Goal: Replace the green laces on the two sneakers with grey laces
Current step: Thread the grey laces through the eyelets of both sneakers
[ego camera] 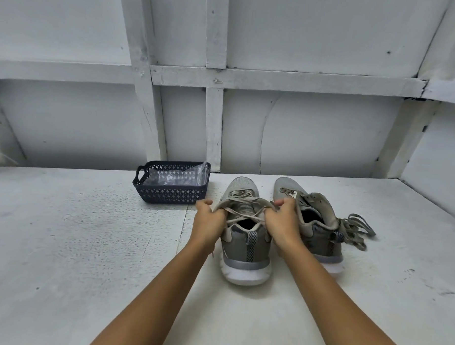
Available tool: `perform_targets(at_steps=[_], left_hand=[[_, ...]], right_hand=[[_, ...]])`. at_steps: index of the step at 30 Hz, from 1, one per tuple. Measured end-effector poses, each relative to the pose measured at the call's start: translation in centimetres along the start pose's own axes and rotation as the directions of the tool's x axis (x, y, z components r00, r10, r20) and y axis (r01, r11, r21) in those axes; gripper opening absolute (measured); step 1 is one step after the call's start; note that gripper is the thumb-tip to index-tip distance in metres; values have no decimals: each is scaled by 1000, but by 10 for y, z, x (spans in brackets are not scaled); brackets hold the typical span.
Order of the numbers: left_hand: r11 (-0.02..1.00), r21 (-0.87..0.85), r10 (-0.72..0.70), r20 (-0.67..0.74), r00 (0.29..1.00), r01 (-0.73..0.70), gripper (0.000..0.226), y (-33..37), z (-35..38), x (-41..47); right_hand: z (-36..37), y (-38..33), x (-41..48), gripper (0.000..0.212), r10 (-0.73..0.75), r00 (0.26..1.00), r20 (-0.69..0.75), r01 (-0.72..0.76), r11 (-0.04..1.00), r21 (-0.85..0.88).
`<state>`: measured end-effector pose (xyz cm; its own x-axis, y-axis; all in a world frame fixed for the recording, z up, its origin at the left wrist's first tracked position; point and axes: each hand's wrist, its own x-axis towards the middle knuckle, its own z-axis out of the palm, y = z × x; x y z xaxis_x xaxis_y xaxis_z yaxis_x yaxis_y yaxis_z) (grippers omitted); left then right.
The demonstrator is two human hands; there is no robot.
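Note:
Two grey sneakers stand side by side on the white table, heels toward me. On the left sneaker a pale lace runs through the eyelets. My left hand is closed on that lace at the shoe's left side. At the right side my right hand grips the other end, so the lace stretches across the tongue. The right sneaker has no lace in its eyelets and its tongue stands loose. A bundle of loose laces lies against its right side.
A dark perforated plastic basket holding clear plastic bags stands at the back, left of the shoes, near the white panelled wall. The white tabletop stretches wide to the left and toward me.

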<state>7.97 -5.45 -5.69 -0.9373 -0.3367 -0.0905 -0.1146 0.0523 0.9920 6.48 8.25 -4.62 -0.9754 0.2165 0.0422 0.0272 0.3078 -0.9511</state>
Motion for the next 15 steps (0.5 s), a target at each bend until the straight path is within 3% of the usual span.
perform_targets(at_steps=[5,8,11,15], left_hand=[[984,159,60,113,992,-78,32,9,-6,-7],[956,220,153,197,968,-196,34,13,-10,-12],[802,451,316,235,919,-391,27,19,-13,-12],[567,687,265,371,890,-455,24,30,-11,-6]], right_hand=[[-4,1,2,24,-23,997,80,26,999,-35],[-12,-5,-3,25,-106,981,162,130,980,-148],[-22,-14,-5,26,-254,948,191,306,892,-333],[-24,-27,2,17,-260,900,350,422,722,-548]])
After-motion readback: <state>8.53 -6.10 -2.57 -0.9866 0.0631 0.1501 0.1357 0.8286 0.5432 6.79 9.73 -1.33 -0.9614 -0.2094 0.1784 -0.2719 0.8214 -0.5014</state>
